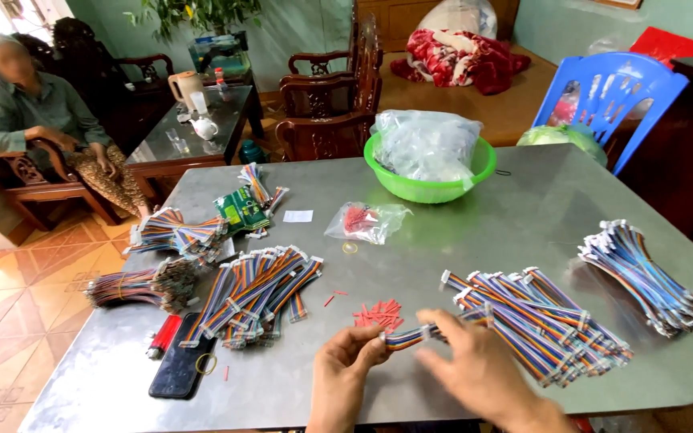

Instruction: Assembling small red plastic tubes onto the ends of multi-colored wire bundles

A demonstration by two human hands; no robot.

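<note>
My left hand [345, 370] pinches one end of a short multicoloured ribbon cable [407, 337] just above the metal table [475, 240] near its front edge. My right hand [475, 370] is at the cable's other end, fingers curled over its white connector. A small heap of red sleeve pieces [378, 313] lies just beyond my hands. To the right sits a pile of similar ribbon cables [539, 321].
More cable bundles lie at the left [258, 293], far left [142, 285] and far right [643, 277]. A green bowl of plastic bags [431, 160], a small bag of red parts [366, 220], a black phone [184, 365] and a red lighter [162, 337] are on the table. A person sits at the back left [34, 112].
</note>
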